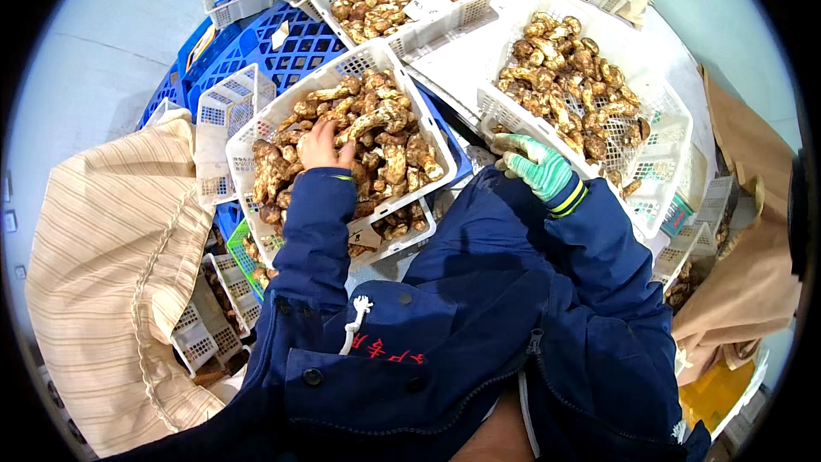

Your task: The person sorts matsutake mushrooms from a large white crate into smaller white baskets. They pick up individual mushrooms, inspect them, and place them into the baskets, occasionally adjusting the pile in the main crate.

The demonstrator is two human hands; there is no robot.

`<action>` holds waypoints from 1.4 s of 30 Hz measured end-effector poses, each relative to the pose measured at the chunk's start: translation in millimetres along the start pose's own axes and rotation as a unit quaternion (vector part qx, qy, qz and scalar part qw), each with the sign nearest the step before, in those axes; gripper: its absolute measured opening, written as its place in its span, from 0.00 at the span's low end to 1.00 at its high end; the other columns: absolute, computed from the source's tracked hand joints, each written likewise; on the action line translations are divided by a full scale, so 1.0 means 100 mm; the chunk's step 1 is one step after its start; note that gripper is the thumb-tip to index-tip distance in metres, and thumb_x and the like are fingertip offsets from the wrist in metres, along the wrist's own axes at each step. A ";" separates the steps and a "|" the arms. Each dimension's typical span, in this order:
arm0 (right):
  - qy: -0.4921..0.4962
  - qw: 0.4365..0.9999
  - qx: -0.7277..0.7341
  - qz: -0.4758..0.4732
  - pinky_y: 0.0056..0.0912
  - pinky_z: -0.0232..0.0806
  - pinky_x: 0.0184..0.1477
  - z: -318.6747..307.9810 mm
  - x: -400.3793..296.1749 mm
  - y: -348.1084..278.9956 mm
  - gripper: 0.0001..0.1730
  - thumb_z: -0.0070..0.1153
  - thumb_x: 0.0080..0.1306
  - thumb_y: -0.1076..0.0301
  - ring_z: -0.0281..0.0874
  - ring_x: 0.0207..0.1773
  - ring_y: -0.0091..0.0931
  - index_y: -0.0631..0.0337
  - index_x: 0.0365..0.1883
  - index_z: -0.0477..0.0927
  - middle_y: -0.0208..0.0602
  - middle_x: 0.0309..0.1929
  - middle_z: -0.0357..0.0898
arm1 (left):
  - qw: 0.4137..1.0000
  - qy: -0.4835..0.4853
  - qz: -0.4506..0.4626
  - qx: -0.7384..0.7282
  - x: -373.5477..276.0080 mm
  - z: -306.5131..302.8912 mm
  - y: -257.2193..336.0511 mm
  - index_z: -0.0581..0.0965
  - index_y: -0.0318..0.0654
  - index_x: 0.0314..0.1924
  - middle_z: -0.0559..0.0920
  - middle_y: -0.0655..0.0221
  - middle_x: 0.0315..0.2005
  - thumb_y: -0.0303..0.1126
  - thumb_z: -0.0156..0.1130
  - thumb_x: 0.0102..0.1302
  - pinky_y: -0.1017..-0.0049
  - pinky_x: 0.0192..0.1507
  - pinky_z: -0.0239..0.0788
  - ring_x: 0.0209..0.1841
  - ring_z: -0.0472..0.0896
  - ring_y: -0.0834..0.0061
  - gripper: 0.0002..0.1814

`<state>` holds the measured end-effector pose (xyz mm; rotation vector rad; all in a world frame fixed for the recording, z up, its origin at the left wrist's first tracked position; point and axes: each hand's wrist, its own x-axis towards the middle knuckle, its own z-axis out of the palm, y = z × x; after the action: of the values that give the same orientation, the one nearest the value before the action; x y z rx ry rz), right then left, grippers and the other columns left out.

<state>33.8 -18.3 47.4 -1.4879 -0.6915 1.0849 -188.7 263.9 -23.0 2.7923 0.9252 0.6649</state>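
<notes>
My bare left hand (324, 146) rests on the mushrooms (391, 157) heaped in a white plastic crate (442, 141) in front of me; its fingertips lie among the stems, and whether they grip one cannot be told. My right hand (529, 163), in a green and white knitted glove, is at the near left edge of a second white crate (673, 109). Its fingers are bent, and what they may hold is unclear. Brown and cream mushrooms (571, 77) are spread thinly over that crate's mesh floor. A smaller pile (407, 221) shows in a crate beneath the first one.
Behind stands another crate (410, 45) of mushrooms with a paper slip (426, 6). Blue plastic pallets (282, 45) and an empty white basket (224, 109) lie at the left. Striped cloth (122, 256) covers crates at the left; brown cloth (750, 250) hangs at the right.
</notes>
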 end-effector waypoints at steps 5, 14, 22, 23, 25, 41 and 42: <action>0.008 1.000 -0.026 -0.011 0.22 0.64 0.42 -0.11 -0.13 -0.04 0.22 0.44 0.61 0.65 0.71 0.42 0.23 0.68 0.52 0.64 0.38 0.47 0.69 | 0.984 -0.166 -0.056 0.009 0.21 0.36 0.11 0.68 0.36 0.46 0.72 0.54 0.38 0.36 0.58 0.49 0.64 0.46 0.61 0.42 0.70 0.57 0.23; -0.004 1.000 -0.003 0.000 0.21 0.63 0.44 -0.23 -0.18 0.23 0.23 0.44 0.62 0.63 0.69 0.42 0.21 0.67 0.52 0.64 0.37 0.46 0.70 | 0.993 -0.082 0.027 -0.086 -0.62 0.09 0.50 0.69 0.34 0.40 0.66 0.50 0.41 0.30 0.61 0.45 0.61 0.44 0.60 0.42 0.66 0.51 0.20; 0.024 0.955 -0.261 -0.136 0.18 0.61 0.45 -0.23 -0.32 0.04 0.20 0.45 0.59 0.71 0.69 0.42 0.20 0.64 0.51 0.66 0.33 0.41 0.72 | 0.944 -0.220 0.245 0.000 -0.22 0.57 0.98 0.68 0.51 0.48 0.69 0.73 0.49 0.26 0.56 0.44 0.56 0.57 0.44 0.58 0.58 0.66 0.26; 0.022 0.981 -0.174 -0.084 0.18 0.61 0.45 -0.30 -0.33 0.11 0.19 0.45 0.60 0.70 0.69 0.42 0.19 0.65 0.50 0.67 0.33 0.40 0.73 | 0.932 -0.264 0.247 -0.001 -0.16 0.62 0.95 0.68 0.51 0.47 0.69 0.74 0.49 0.26 0.57 0.43 0.55 0.57 0.43 0.59 0.57 0.67 0.26; 0.057 0.994 -0.066 -0.063 0.22 0.61 0.45 -0.45 -0.48 -0.08 0.18 0.46 0.59 0.68 0.70 0.41 0.23 0.63 0.48 0.69 0.38 0.38 0.74 | 0.924 -0.261 0.281 0.013 -0.02 0.77 0.87 0.71 0.48 0.44 0.72 0.71 0.45 0.35 0.62 0.42 0.56 0.54 0.47 0.54 0.63 0.67 0.24; 0.247 0.849 -0.416 0.214 0.30 0.56 0.54 -3.17 0.31 1.12 0.33 0.47 0.55 0.63 0.60 0.57 0.35 0.52 0.60 0.54 0.46 0.56 0.60 | 0.971 -0.094 0.111 -0.189 0.44 0.51 1.64 0.65 0.34 0.49 0.71 0.52 0.41 0.31 0.56 0.52 0.64 0.44 0.62 0.41 0.70 0.54 0.23; 0.251 0.861 -0.392 0.205 0.30 0.55 0.55 -3.12 0.43 1.12 0.34 0.48 0.55 0.61 0.60 0.57 0.36 0.51 0.60 0.53 0.46 0.57 0.59 | 0.963 -0.135 0.081 -0.219 0.42 0.45 1.73 0.65 0.33 0.48 0.70 0.51 0.41 0.30 0.56 0.53 0.65 0.45 0.61 0.42 0.70 0.54 0.22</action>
<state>316.7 -138.6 -82.6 -2.5985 -0.4549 0.6569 -45.4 150.3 -4.2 2.4881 0.4363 0.4247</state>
